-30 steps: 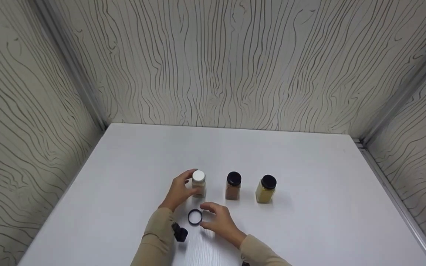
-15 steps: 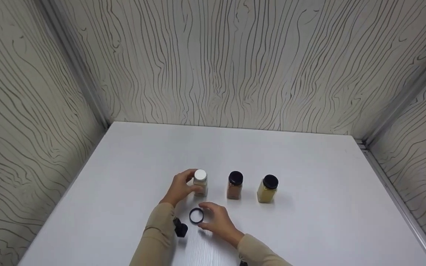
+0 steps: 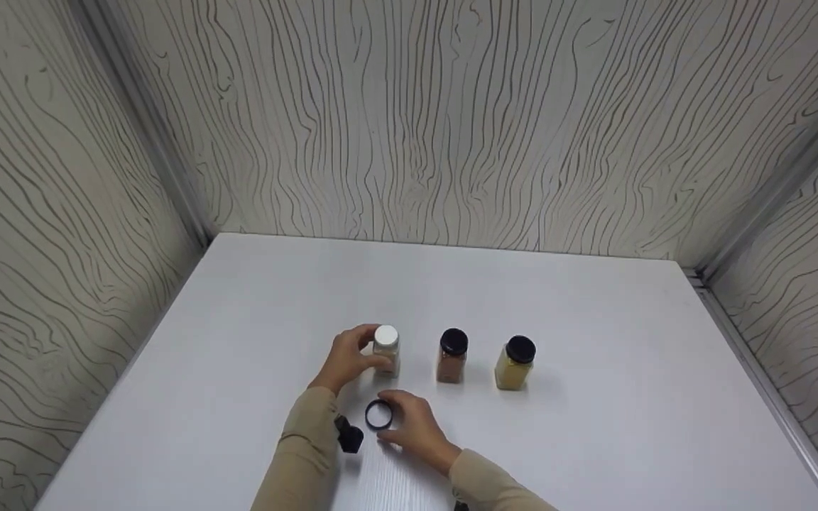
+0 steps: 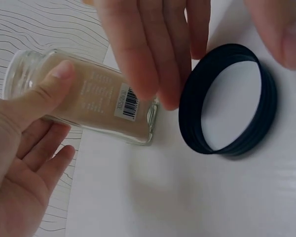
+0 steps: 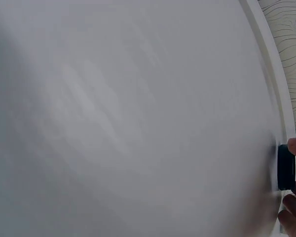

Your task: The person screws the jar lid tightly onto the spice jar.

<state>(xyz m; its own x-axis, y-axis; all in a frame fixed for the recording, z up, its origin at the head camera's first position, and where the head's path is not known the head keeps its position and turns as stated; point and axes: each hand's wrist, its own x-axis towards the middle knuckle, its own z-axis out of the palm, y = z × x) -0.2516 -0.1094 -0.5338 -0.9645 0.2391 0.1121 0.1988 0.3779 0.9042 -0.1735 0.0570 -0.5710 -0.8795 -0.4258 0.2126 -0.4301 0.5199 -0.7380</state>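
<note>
In the head view my left hand point(image 3: 345, 358) holds an upright glass spice jar point(image 3: 386, 355) of beige powder with a white top. Its thumb lies across the front of the jar, seen closely in the left wrist view, where a barcode label shows on the glass point(image 4: 96, 96). The black ring-like lid point(image 3: 379, 414) lies on the table with its hollow side up, just in front of that jar. Beside it my right hand point(image 3: 416, 426) has fingers and thumb spread around the lid; a small gap shows between the thumb and the rim in the left wrist view.
To the right stand two more jars with black lids, one of reddish-brown powder point(image 3: 451, 358) and one of yellow powder point(image 3: 514, 365). The white table point(image 3: 593, 426) meets wood-patterned panels point(image 3: 409, 128) at the back and sides. A black wrist device point(image 3: 349, 434) sits at the left sleeve.
The right hand's fingers have shifted slightly left, farther around the lid. The left hand keeps its hold on the jar. The head view has shifted a little.
</note>
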